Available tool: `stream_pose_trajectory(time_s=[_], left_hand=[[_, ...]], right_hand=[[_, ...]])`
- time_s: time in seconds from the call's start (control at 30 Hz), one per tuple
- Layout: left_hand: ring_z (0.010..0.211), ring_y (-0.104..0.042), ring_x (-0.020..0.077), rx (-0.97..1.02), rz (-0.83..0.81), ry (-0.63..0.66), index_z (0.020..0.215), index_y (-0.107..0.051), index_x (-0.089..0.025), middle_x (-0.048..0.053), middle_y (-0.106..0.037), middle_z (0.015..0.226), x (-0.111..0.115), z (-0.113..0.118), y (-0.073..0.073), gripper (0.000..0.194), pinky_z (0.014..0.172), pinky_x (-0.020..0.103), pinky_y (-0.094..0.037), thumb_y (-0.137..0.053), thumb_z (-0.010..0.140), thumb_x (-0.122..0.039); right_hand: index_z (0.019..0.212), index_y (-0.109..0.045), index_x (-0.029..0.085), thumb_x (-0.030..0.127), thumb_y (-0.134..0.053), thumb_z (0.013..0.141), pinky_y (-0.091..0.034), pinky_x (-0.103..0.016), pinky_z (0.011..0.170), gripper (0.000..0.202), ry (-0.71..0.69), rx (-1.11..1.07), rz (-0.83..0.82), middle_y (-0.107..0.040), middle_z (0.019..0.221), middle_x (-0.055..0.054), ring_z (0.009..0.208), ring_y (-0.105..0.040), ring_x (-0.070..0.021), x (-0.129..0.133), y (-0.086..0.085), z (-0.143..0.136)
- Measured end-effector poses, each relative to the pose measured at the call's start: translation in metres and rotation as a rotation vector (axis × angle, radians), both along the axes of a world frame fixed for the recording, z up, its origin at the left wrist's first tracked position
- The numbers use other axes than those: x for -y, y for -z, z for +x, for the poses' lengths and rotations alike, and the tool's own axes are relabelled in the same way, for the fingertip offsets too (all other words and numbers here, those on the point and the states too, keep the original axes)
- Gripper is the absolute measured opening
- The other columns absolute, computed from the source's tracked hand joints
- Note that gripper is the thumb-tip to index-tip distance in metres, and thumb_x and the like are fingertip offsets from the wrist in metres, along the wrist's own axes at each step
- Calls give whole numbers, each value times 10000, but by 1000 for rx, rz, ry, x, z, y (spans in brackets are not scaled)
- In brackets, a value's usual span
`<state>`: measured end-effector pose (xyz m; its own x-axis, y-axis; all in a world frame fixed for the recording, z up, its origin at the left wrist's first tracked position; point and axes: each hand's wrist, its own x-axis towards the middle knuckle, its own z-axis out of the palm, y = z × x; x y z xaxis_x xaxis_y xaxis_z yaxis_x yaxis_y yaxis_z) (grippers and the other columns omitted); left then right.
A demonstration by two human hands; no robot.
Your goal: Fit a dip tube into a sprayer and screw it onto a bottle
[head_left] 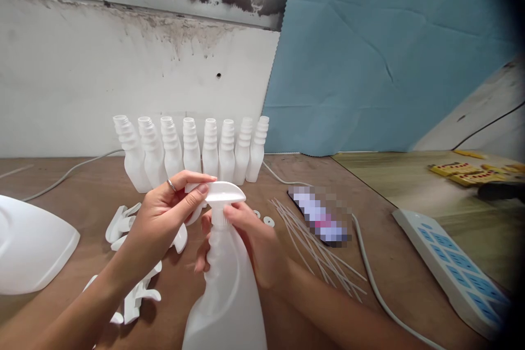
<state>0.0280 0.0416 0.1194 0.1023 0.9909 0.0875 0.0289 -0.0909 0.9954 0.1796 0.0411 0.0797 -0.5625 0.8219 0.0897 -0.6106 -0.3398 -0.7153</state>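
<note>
The table carries a white spray bottle, standing upright at its near edge. Behind the bottle stands a row of empty bottles; right of it lie thin dip tubes. The right hand is closed around the bottle's ribbed neck. The left hand pinches the trigger head seated atop the bottle.

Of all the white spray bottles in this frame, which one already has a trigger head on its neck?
Only the bottle held nearest the camera: the left hand holds the trigger head on its neck, the right hand grips the neck. The row of bottles by the wall stands open-necked.
</note>
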Motion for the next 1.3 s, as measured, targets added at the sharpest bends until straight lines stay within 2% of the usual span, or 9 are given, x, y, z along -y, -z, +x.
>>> stream_pose_trajectory(time_s=[0.17, 0.3, 0.47, 0.6, 0.7, 0.87, 1.0, 1.17, 1.3], left_hand=[[397, -517, 162, 32, -59, 67, 1068, -608, -244, -9, -492, 561, -4, -3, 3, 301, 385, 213, -410, -624, 885, -482], [428, -537, 149, -13, -19, 32, 1056, -626, -233, 0, -513, 597, -5, -4, 6, 319, 421, 206, -423, -669, 859, -480], [409, -523, 161, 29, -43, 101, 1102, -600, -239, -8, -496, 545, -7, -4, 9, 300, 461, 239, -436, -614, 906, -465], [450, -506, 129, -8, 10, 50, 1050, -631, -226, -18, -441, 553, -10, -5, 12, 306, 469, 211, -415, -666, 867, -468], [491, -520, 134, -1, 27, 49, 1050, -634, -213, -13, -455, 573, -10, -4, 12, 310, 492, 218, -445, -674, 860, -455], [412, -500, 155, 40, -58, 114, 1120, -601, -236, -26, -408, 537, -8, -3, 11, 334, 455, 250, -433, -624, 894, -480], [510, -509, 119, -36, 6, 55, 1050, -643, -243, -12, -410, 582, -11, -5, 13, 295, 510, 200, -435, -650, 880, -485], [425, -519, 137, -23, -46, 78, 1092, -619, -243, -18, -444, 576, -8, -3, 10, 317, 440, 209, -419, -630, 890, -487], [403, -541, 185, 12, -93, 104, 1174, -568, -239, -9, -499, 551, -3, 1, 5, 359, 397, 234, -438, -584, 916, -488]], right_hand=[[1085, -506, 150, 277, -629, 889, -511, -288, 599, 264, -39, 46, 14, -611, 786, -50, 589, -615, -190, -1, 0, 2], [1160, -489, 159, 374, -592, 887, -507, -295, 554, 363, -48, 9, -22, -615, 774, -52, 570, -613, -206, -1, 1, 2], [1279, -427, 180, 316, -664, 906, -492, -272, 520, 462, 46, 124, 72, -616, 738, -38, 537, -612, -201, -3, 0, 1], [1125, -533, 140, 333, -532, 945, -491, -285, 511, 264, -5, 45, 65, -588, 758, -51, 541, -612, -207, -4, 0, 0], [1042, -551, 145, 312, -607, 937, -475, -264, 509, 205, 29, 113, 97, -586, 727, -43, 532, -603, -193, -4, 1, 0], [884, -591, 107, 338, -523, 942, -505, -303, 537, 247, -11, 59, 48, -576, 740, -79, 582, -611, -213, -3, 2, 2], [783, -590, 99, 368, -681, 886, -505, -276, 520, 302, 63, 169, 83, -566, 679, -56, 552, -599, -194, -2, 3, 1], [783, -623, 72, 444, -513, 934, -489, -258, 511, 416, -24, 123, 58, -594, 652, -105, 545, -597, -196, -2, 3, 2], [745, -581, 107, 364, -634, 909, -490, -252, 521, 309, 16, 191, 105, -583, 606, -68, 519, -579, -180, -3, 1, 2]])
